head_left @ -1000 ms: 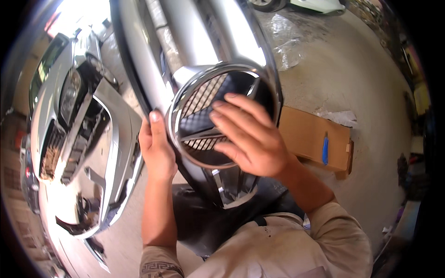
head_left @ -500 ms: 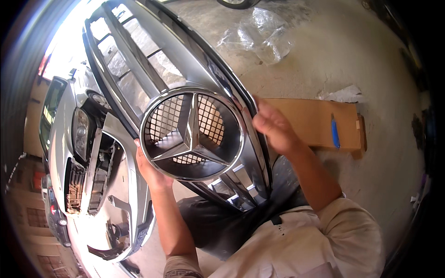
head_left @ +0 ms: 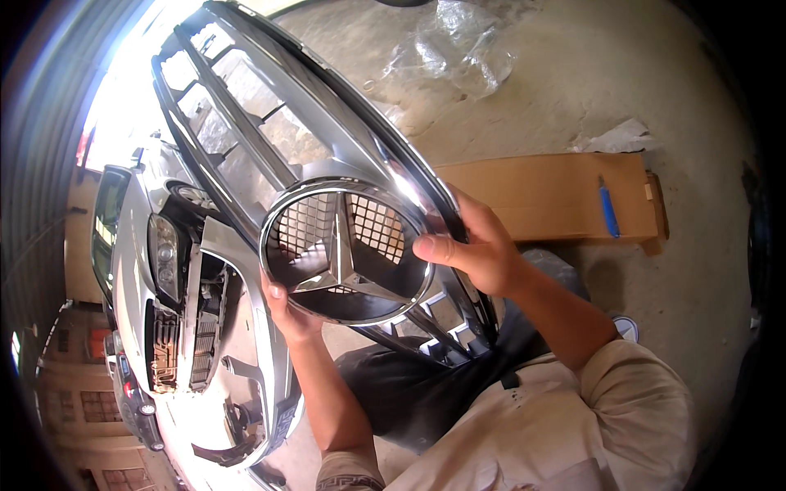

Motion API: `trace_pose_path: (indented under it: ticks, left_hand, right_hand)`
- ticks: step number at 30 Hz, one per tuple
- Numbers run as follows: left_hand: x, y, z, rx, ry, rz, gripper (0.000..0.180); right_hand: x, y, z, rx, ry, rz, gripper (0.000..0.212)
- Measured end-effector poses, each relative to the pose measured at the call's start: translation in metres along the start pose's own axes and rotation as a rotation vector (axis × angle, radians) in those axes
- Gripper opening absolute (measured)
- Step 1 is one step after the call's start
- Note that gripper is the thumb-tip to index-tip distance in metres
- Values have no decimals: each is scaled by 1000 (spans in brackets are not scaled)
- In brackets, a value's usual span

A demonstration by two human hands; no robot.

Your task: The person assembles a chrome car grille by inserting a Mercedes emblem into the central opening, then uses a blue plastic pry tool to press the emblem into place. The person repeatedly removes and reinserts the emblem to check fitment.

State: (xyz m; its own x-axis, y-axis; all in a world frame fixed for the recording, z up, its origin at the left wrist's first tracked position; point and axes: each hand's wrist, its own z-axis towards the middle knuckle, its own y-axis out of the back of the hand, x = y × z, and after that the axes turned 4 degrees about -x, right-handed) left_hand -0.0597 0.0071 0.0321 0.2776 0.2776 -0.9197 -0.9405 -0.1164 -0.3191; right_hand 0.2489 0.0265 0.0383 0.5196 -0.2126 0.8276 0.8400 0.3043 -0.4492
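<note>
A silver and chrome car grille (head_left: 370,173) is held up slantwise in front of me, its lower end by my lap. Set into it is a round chrome ring with a three-pointed star (head_left: 338,260) and black mesh behind it. My left hand (head_left: 293,317) grips the ring's lower left side, thumb in front and the other fingers hidden behind. On the other side, my right hand (head_left: 485,247) is closed around the grille's right edge. Its thumb lies on the ring's rim, and its remaining fingers are mostly out of sight.
To the right, a blue utility knife (head_left: 608,211) lies on a flat cardboard box (head_left: 532,196). Crumpled clear plastic (head_left: 458,49) is on the floor beyond. At left stands a silver car (head_left: 131,270) with its front opened up. A detached bumper (head_left: 274,360) sits beside it.
My right hand has shifted its hold, and its thumb now rests on the ring's rim. The grille has tilted slightly, and the whole view has moved a little.
</note>
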Motion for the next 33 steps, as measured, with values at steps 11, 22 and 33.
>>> trace_pose_path:
  ticks: [11,22,33]
  left_hand:
    - [-2,-20,-6,-93,-10,-6,80]
    - [-8,39,-21,270,-142,-392,79]
    - [-13,44,-22,477,-184,-426,76]
  right_hand:
    - [7,3,-7,-21,-68,-65,41]
    - [37,-17,-51,89,89,-262,43]
    - [36,-22,-50,62,219,-257,45]
